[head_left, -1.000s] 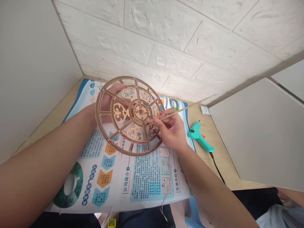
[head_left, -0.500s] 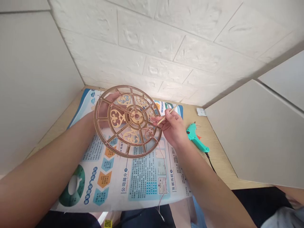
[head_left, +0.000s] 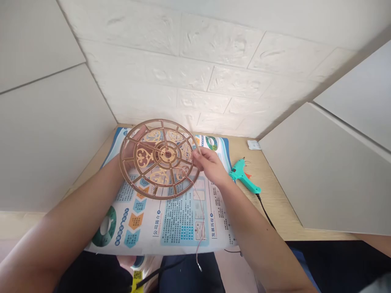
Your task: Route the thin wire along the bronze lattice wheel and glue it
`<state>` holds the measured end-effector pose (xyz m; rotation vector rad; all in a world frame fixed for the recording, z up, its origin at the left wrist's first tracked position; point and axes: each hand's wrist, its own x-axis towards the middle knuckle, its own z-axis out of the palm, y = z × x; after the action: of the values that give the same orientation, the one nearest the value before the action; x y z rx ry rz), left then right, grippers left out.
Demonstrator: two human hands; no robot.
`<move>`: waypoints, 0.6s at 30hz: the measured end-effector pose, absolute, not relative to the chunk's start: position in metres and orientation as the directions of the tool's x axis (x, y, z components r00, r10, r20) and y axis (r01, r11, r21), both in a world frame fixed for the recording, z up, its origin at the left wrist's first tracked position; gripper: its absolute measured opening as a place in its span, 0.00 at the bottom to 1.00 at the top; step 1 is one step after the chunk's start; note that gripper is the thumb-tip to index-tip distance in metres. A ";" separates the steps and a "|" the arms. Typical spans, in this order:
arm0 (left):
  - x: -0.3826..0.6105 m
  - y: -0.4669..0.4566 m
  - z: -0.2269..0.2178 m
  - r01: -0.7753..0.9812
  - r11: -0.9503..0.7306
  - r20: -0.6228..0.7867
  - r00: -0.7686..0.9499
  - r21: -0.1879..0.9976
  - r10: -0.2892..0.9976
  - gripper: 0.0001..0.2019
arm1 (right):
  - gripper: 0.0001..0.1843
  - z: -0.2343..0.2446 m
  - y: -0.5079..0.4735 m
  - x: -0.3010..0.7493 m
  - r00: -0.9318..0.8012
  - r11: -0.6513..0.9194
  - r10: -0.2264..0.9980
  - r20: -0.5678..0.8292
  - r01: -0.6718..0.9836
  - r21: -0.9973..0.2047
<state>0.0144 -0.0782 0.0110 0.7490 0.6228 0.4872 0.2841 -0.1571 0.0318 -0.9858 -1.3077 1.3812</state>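
My left hand (head_left: 134,146) holds a round wooden openwork disc (head_left: 159,158) tilted above the desk, its fingers showing behind the left rim. My right hand (head_left: 207,165) is closed at the disc's right rim, pinching something small there that I cannot make out. A thin wire (head_left: 200,211) trails from the disc near that hand down over the poster toward my lap.
A printed blue poster (head_left: 171,215) covers the wooden desk (head_left: 275,191). A teal glue gun (head_left: 242,176) with a black cord lies right of the poster. A small white piece (head_left: 254,144) sits by the brick-textured wall. White panels enclose both sides.
The thin wooden stick that my right hand held at the disc's centre is no longer visible. That hand has closed at the disc's right rim. The view has tilted upward.
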 end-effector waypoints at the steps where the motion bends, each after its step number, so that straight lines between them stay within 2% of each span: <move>1: 0.015 -0.079 0.012 -0.185 0.634 -0.332 0.723 0.751 0.605 0.50 | 0.25 0.033 -0.160 0.283 -0.228 0.068 0.971 0.074 -0.035 -0.997; 6: 0.021 -0.085 0.024 -0.176 0.608 -0.291 0.753 0.774 0.589 0.47 | 0.30 0.037 -0.171 0.277 -0.208 0.240 0.955 0.212 0.118 -0.964; 9: 0.023 -0.087 0.027 -0.191 0.592 -0.282 0.739 0.783 0.612 0.47 | 0.28 0.035 -0.174 0.276 -0.171 0.323 0.942 0.290 0.220 -0.920; 14: 0.020 -0.081 0.019 -0.200 0.634 -0.322 0.726 0.747 0.608 0.47 | 0.15 0.029 -0.178 0.271 -0.243 0.368 0.918 0.313 0.232 -0.900; 18: 0.018 -0.075 0.015 -0.193 0.667 -0.356 0.722 0.719 0.593 0.45 | 0.07 0.024 -0.177 0.265 -0.257 0.465 0.881 0.396 0.328 -0.822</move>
<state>0.0183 -0.0751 0.0147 0.7093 0.6187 0.4768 0.2654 -0.1769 0.0241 -1.0261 -1.8069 0.7655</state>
